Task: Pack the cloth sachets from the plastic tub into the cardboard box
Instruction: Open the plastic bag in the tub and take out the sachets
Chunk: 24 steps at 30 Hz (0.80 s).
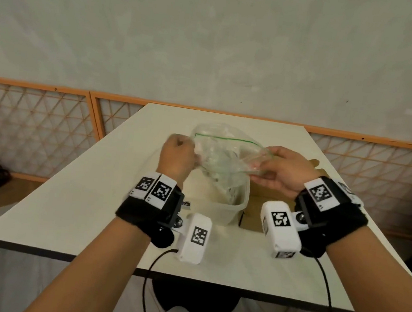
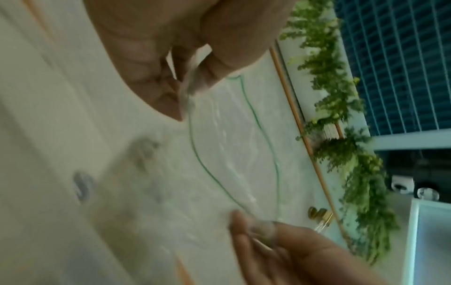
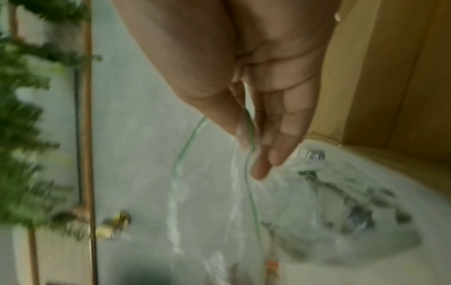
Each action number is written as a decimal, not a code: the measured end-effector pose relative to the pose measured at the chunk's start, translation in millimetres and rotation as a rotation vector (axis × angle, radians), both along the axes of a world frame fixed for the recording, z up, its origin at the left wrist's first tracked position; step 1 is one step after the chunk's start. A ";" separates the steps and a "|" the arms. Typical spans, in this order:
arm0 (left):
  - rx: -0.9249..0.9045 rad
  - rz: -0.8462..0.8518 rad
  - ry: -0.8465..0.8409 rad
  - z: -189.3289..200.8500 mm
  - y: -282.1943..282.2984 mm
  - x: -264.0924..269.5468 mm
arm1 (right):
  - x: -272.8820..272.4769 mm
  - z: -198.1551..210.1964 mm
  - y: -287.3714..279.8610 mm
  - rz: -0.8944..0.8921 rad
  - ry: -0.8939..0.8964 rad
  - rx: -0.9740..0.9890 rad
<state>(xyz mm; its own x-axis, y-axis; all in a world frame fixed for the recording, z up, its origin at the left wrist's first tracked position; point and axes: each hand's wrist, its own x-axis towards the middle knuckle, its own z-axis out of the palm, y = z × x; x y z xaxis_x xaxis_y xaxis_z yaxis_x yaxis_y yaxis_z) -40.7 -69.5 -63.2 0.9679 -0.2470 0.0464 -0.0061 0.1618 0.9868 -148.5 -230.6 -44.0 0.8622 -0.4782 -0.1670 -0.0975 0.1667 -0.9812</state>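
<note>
Both the left hand (image 1: 178, 156) and right hand (image 1: 283, 173) pinch the green-edged mouth of a clear plastic bag (image 1: 221, 155) of pale cloth sachets (image 3: 346, 208), held above the translucent plastic tub (image 1: 232, 209) beside the brown cardboard box (image 1: 255, 206) on the white worktop (image 1: 94, 195); a slipping pinch could spill them.

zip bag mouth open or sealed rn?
Open. The clear plastic zip bag has its green zip strips parted into a loop, pulled apart by the left hand and the right hand.

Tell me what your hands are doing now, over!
Left hand and right hand pinch the clear zip bag open above the plastic tub. Cardboard box beside it. Nothing blocking.
</note>
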 end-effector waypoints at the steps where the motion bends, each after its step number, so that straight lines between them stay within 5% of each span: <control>1: 0.006 0.030 -0.106 -1.4 5.4 2.9 | 1.0 1.4 -4.2 0.012 -0.026 0.053; 5: 0.024 -0.089 -0.300 -3.8 13.8 3.9 | 5.0 3.9 -4.5 0.097 -0.107 0.316; 10: -0.122 -0.340 0.179 -4.9 15.1 2.4 | 18.5 1.2 6.2 -0.031 -0.128 0.492; 13: -0.092 -0.465 0.253 -3.4 16.2 -0.6 | 27.8 -5.7 15.2 -0.033 0.050 0.325; 16: 0.247 -0.482 -0.057 -10.0 7.9 -2.6 | 32.0 -13.0 28.0 0.048 0.137 0.150; 18: 0.319 -0.408 -0.173 -13.1 6.4 -1.2 | 30.2 -14.0 31.8 0.025 0.134 0.096; 24: 0.221 -0.167 0.015 -15.8 19.1 13.8 | 26.7 -19.8 25.9 0.048 0.067 -0.027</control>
<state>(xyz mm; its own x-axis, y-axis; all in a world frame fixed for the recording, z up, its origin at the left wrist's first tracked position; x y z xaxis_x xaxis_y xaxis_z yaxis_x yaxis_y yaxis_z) -27.0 -50.4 -79.0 0.9129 -0.4061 -0.0407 0.0180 -0.0596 0.9981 -121.8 -204.7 -63.8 0.8714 -0.4419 -0.2130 -0.1705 0.1344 -0.9762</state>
